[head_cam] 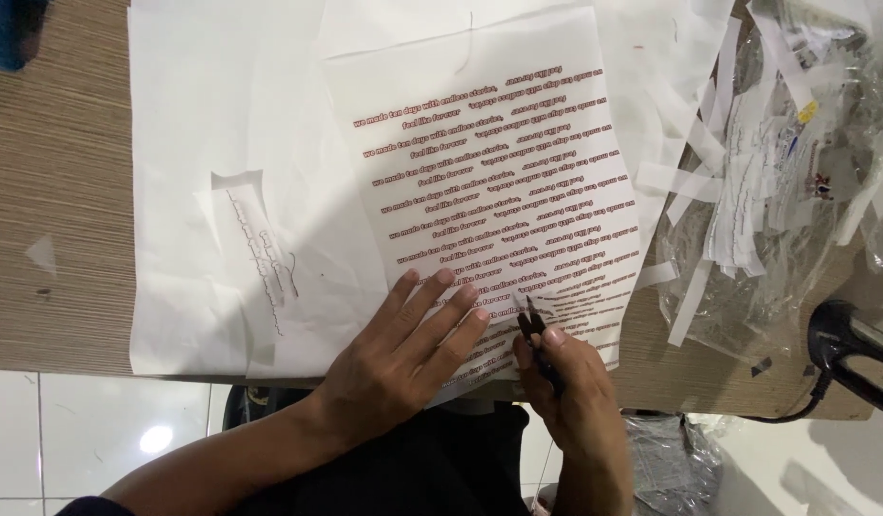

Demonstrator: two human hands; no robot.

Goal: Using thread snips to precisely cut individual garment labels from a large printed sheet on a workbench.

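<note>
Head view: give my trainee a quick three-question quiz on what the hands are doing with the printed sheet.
1. True or false: the left hand lies flat on the printed sheet.
2. What does the right hand hold? A) small black snips B) a marker C) a ruler
3. On which side of the wooden table lie the cut paper strips?

Key: 1 true. 2 A, the small black snips, tips on the sheet. 3 The person's right.

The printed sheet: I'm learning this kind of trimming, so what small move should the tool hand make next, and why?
Probably ease the small black tool a little further along the row of red print. The right hand has its tip on the printed sheet near the bottom edge, and the left hand lies flat, pinning the sheet.
</note>
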